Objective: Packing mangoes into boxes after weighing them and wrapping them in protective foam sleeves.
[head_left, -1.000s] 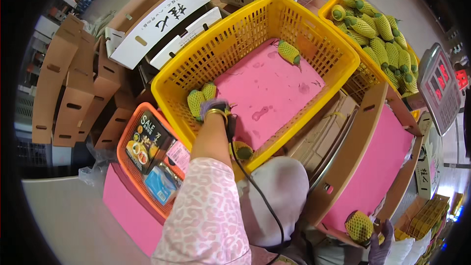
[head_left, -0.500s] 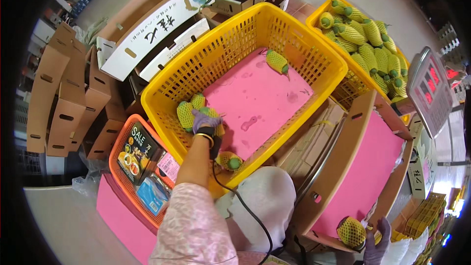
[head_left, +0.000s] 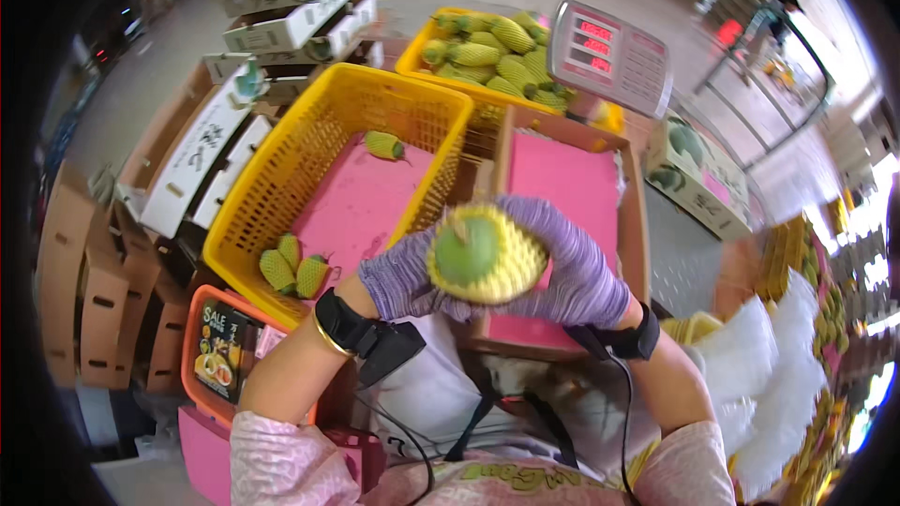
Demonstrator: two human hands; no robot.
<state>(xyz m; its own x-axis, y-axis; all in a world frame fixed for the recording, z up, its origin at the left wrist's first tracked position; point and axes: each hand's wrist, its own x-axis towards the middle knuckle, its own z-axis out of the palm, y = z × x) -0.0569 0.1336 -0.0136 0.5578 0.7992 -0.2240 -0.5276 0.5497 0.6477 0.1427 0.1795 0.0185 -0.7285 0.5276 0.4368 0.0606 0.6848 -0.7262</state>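
Here, 1 green fruit (head_left: 469, 251) in yellow netting (head_left: 514, 274) between 2 purple-gloved hands (head_left: 583, 267), both snug around its sides.

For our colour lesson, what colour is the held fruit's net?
The net is yellow; the head view shows it best.

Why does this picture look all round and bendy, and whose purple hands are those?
No robot here! A person wears this camera on their head, pointing down; its wide lens bends straight edges. Their left hand and right hand, in purple knit gloves, hold a green fruit partly wrapped in yellow netting. Ahead to the left, a yellow basket has a pink sheet on its bottom and four more netted fruits. A cardboard box lined in pink sits beyond the hands. A panel glowing with red numbers stands farther back.
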